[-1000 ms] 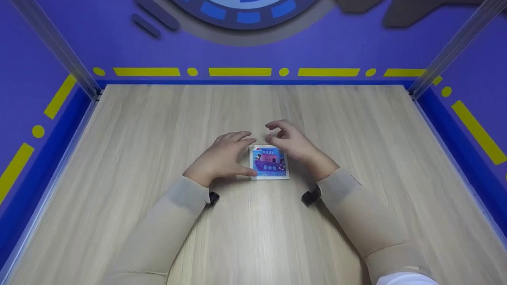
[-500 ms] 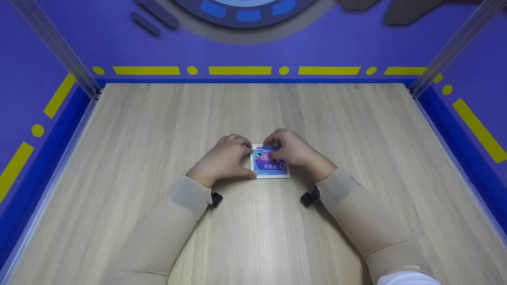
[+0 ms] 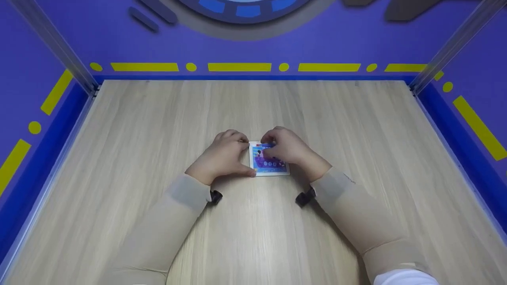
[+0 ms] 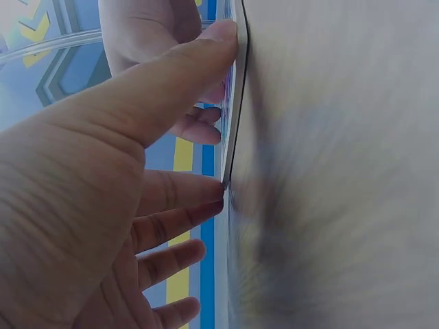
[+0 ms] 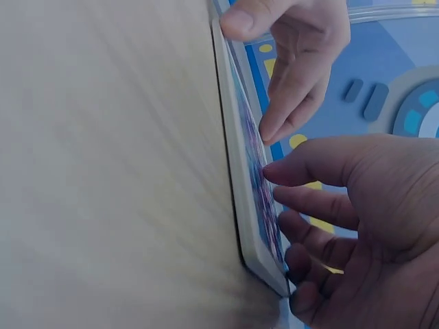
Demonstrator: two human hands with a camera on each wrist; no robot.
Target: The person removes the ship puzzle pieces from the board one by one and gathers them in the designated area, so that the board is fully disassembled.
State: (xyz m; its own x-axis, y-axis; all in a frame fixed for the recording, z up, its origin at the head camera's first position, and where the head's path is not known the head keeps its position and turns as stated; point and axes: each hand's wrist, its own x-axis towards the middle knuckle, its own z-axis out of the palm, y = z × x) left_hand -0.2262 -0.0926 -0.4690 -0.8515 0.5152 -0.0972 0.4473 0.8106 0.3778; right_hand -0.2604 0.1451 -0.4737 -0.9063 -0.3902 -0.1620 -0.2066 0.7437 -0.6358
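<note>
A small square picture board (image 3: 271,171) with a white border and a purple-and-blue ship picture lies flat on the wooden table. My left hand (image 3: 218,158) holds its left side, thumb at the near corner and index fingertip farther up the edge, as the left wrist view shows with the board's thin edge (image 4: 236,110). From the right, my right hand (image 3: 291,148) reaches over the upper part of the picture. In the right wrist view, its thumb (image 5: 281,171) and index fingertips touch the printed face (image 5: 257,171). No separate piece shows between them, and the hand hides part of the picture.
The pale wood table (image 3: 253,237) extends around the board on all sides. Purple-blue panels with yellow marks (image 3: 239,67) enclose the back and sides, with metal posts (image 3: 59,47) at the rear corners. A black wrist strap (image 3: 305,197) shows at the right cuff.
My right hand has come down from above the board's upper edge onto the picture. My left fingers have closed in on the board's left edge. The head view has tilted slightly.
</note>
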